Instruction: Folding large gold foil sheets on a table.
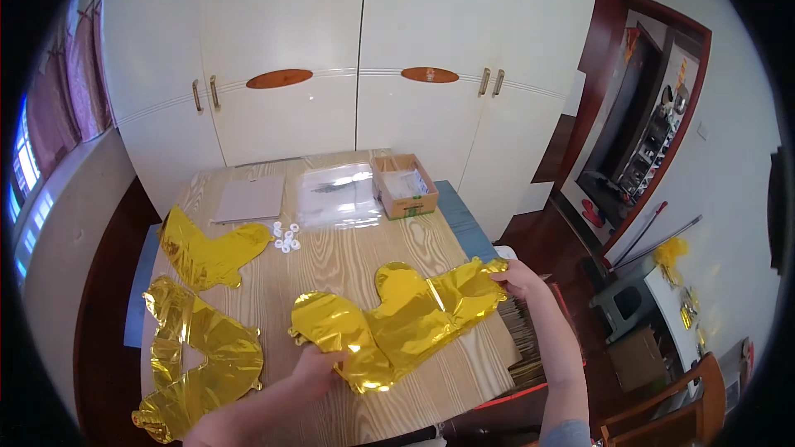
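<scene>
A flat gold foil balloon [414, 314] is stretched between my two hands over the front right of the wooden table [331, 257]. Its near left edge is gripped by my left hand [316, 371], whose fingertips are partly hidden against the foil. My right hand [520, 278] pinches the far right end, close to the table's right edge. To the left lies a second gold foil balloon [228, 358], flat and creased, with a gap through its middle. Behind that one is another gold foil piece [207, 252], beside several small white rings [286, 237].
Clear plastic bags [335, 199], a pale flat panel [250, 200] and a small cardboard box [407, 194] with clear packets sit along the table's back. White cabinets [281, 16] stand behind. A wooden chair [687, 410] and a grey stool [621, 306] are at the right.
</scene>
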A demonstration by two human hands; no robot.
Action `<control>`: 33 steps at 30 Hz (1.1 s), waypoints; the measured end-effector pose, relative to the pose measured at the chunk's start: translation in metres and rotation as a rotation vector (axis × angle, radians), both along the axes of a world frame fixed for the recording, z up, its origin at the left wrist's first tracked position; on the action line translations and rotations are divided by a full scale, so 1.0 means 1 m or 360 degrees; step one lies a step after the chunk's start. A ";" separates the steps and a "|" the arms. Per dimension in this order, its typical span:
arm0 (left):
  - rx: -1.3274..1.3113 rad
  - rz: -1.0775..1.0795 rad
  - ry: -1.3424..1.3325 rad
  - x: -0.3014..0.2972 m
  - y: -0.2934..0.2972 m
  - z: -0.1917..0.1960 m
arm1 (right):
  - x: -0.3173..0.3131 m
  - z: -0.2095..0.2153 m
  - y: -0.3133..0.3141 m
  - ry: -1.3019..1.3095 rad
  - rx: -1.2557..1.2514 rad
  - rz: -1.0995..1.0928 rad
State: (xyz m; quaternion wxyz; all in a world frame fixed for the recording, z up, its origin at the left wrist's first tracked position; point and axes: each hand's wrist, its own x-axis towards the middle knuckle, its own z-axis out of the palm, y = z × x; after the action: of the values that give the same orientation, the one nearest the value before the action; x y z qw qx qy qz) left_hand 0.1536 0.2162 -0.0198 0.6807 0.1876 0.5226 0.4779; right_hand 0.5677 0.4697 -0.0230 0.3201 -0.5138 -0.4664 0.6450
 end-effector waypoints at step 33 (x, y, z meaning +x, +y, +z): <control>0.2676 -0.1285 0.2542 -0.020 -0.018 0.014 | -0.030 0.014 -0.008 -0.1735 0.2571 0.0529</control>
State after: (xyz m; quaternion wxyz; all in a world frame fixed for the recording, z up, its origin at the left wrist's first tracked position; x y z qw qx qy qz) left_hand 0.1340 0.1978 -0.0062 -0.0642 0.9566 0.2264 0.1719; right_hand 0.5380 0.4620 -0.0092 0.2213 -0.2957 -0.9162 -0.1551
